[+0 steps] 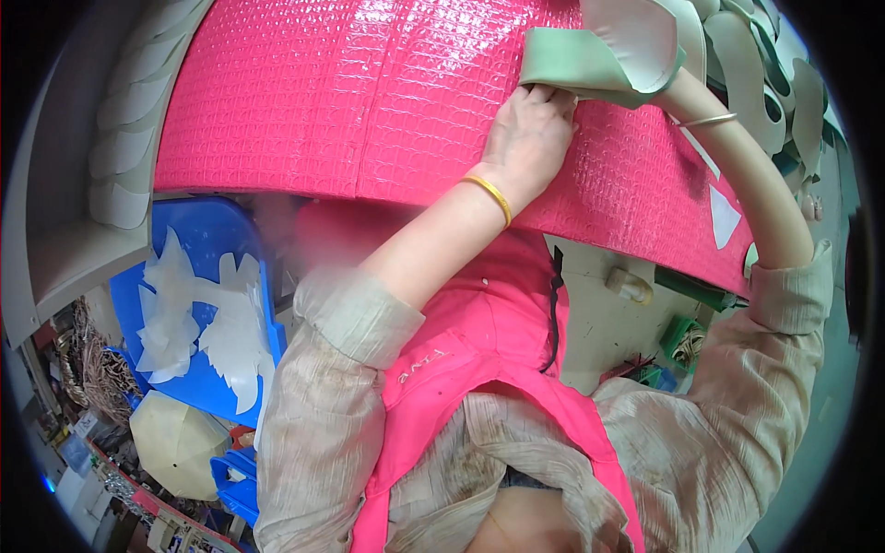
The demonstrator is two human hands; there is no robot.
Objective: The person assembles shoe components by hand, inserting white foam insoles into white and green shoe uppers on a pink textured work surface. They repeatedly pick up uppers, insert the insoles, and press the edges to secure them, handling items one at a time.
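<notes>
A curved, pale green piece with a white lining, which looks like a shoe upper, is held just above a table covered in shiny pink sheeting. My left hand has its fingers curled at the lower edge of the green side. From the right, my right hand reaches in behind the piece, so its fingers are hidden; only the wrist area shows. A gold bangle sits on my left wrist and a silver one on my right.
Similar green and white pieces are heaped at the far right. Overlapping pale pieces line the left side beside a grey shelf. A blue chair holds torn white sheets. One white scrap lies near the table's right edge.
</notes>
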